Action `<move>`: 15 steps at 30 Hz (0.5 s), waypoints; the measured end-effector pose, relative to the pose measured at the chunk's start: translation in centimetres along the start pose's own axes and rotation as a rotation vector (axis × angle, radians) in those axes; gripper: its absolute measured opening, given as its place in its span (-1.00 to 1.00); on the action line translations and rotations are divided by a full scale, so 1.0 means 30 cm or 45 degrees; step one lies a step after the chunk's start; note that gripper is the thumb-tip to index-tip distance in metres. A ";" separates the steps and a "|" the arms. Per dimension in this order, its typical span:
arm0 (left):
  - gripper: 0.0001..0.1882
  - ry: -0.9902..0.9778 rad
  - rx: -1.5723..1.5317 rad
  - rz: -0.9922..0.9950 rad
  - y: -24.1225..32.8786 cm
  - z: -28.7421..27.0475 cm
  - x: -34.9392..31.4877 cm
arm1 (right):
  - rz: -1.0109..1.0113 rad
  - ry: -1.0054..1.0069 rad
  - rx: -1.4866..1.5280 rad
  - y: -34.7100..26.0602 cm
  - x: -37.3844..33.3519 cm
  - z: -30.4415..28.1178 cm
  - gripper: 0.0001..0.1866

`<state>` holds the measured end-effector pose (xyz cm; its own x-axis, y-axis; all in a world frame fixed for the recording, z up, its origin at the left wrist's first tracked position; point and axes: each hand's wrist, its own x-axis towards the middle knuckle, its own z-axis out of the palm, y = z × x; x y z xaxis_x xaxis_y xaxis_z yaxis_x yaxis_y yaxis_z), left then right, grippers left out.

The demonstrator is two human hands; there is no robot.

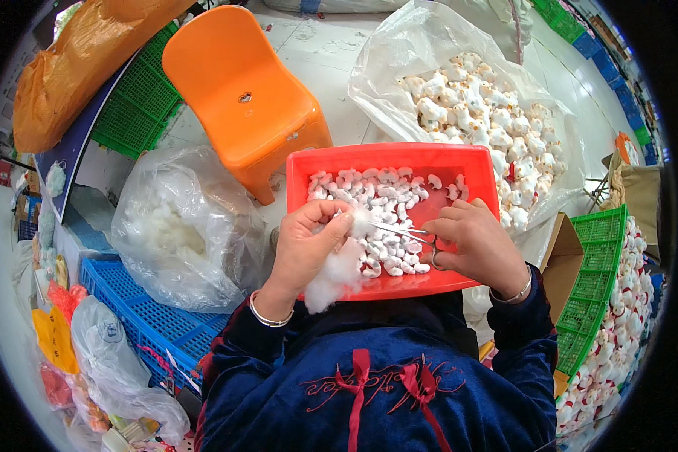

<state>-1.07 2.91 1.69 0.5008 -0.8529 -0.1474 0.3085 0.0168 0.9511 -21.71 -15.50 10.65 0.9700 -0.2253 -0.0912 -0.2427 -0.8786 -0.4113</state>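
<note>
My left hand (303,245) pinches a small white fabric piece (361,223) between thumb and fingers. A loose tuft of white stuffing (330,277) hangs beneath the same hand. In my right hand (478,245) are metal forceps (398,230) with scissor-like finger loops. They point left, and their tips meet the white piece; how far in they reach is hidden. Both hands are above a red plastic tray (384,286) that rests on my lap. Many small curved white plush pieces (388,192) lie in the tray.
An orange chair (241,98) stands beyond the tray. A clear bag of stuffing (177,226) sits at left by a blue crate (154,320). At the far right, a clear bag (388,56) holds white plush parts. A green crate (599,264) borders my right side.
</note>
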 end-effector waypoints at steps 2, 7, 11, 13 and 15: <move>-0.87 -0.034 0.003 0.004 0.001 0.005 0.000 | 0.024 -0.013 -0.013 -0.013 0.001 -0.001 -0.67; -0.91 -0.069 0.090 -0.030 -0.012 0.007 0.004 | -0.014 -0.052 -0.016 -0.008 0.014 0.038 -0.59; -0.90 -0.036 0.003 -0.101 -0.011 -0.013 0.022 | -0.050 0.077 -0.028 0.010 0.001 0.036 -0.45; -0.89 0.024 -0.138 -0.144 -0.005 -0.029 0.033 | -0.046 0.238 -0.039 -0.011 0.000 0.018 -0.41; -0.88 -0.014 -0.121 -0.138 -0.005 -0.022 0.030 | -0.044 0.316 -0.074 -0.031 0.009 0.013 -0.39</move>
<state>-0.13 2.48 1.24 0.4518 -0.8579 -0.2449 0.4358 -0.0272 0.8996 -21.23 -14.57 10.65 0.9466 -0.2850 0.1505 -0.2169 -0.9088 -0.3565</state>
